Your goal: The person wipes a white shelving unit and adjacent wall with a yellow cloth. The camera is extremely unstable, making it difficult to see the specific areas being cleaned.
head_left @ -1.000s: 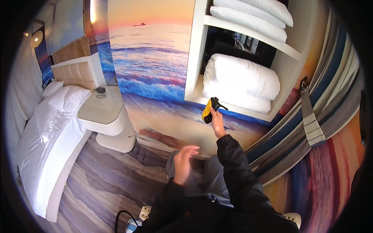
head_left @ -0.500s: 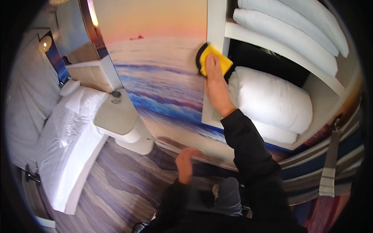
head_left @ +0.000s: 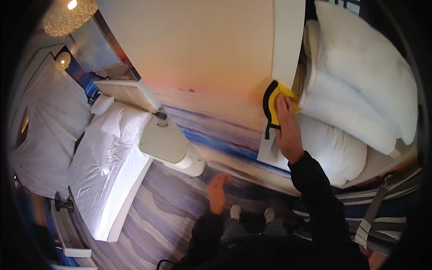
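Note:
My right hand (head_left: pixel 290 130) presses a yellow cloth with black edging (head_left: pixel 284 96) flat against the white upright frame of a shelf unit (head_left: pixel 284 49). The fingers lie together over the cloth, and a black strip dangles from its lower corner. Beside the cloth, white folded duvets (head_left: pixel 355 85) fill the shelf. Lower and to the left, my left hand (head_left: pixel 217 193) hovers above the floor, fingers loosely bent and apart, with nothing seen in it. Nearest to that hand is the foot of a wall panel printed with a sunset sea (head_left: pixel 216 121).
To the left stands a bed with white bedding (head_left: pixel 108 157), with a rounded cream bedside cabinet (head_left: pixel 164 144) next to it. Round woven lamps (head_left: pixel 67 20) hang at the upper left. A grey strap (head_left: pixel 373 216) hangs at the right, by striped fabric. Patterned flooring (head_left: pixel 153 202) lies below.
The view has shifted, so the room appears lower and farther right. My right hand keeps the cloth at the shelf's upright, now turned more vertical. Both my shoes show now.

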`<state>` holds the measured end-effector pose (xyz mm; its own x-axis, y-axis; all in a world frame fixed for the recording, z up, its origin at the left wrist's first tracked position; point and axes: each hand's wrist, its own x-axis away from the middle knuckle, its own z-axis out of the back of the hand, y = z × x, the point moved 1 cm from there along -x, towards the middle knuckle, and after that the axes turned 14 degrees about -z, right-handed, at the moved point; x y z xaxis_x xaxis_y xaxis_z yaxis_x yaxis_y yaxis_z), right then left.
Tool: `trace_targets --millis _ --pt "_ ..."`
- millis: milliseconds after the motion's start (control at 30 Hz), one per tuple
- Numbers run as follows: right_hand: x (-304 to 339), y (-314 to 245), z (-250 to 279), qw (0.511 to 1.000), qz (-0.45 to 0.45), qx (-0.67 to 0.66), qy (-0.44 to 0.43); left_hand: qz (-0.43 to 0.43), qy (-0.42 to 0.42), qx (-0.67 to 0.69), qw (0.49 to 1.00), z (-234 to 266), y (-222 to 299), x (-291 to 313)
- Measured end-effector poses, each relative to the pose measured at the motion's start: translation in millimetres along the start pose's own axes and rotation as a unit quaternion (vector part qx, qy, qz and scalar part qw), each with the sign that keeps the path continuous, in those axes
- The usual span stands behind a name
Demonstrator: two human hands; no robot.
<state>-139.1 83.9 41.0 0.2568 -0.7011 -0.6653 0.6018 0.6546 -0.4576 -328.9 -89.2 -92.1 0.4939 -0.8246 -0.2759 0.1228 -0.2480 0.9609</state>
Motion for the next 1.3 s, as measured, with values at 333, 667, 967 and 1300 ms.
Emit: trace_targets --millis 333,667,967,1300 --pt "147.5 71.5 -133.0 0.975 -0.161 0.098 -0.12 -0.007 -0.116 0.069 0.991 3.6 13.6 -28.9" --pt "245.5 108.4 -253.9 0.707 -0.66 -0.246 -0.057 0.046 -0.158 0.006 0.986 58.9 -1.9 -18.5" --pt "99.1 19.3 -149.7 0.439 -0.468 -0.758 0.111 0.042 -0.153 0.012 0.987 64.0 -14.3 -50.3" --pt "160.3 104.5 -172.4 0.289 -0.602 -0.726 0.165 0.023 -0.148 0.058 0.987 15.5 -28.6 -50.5"
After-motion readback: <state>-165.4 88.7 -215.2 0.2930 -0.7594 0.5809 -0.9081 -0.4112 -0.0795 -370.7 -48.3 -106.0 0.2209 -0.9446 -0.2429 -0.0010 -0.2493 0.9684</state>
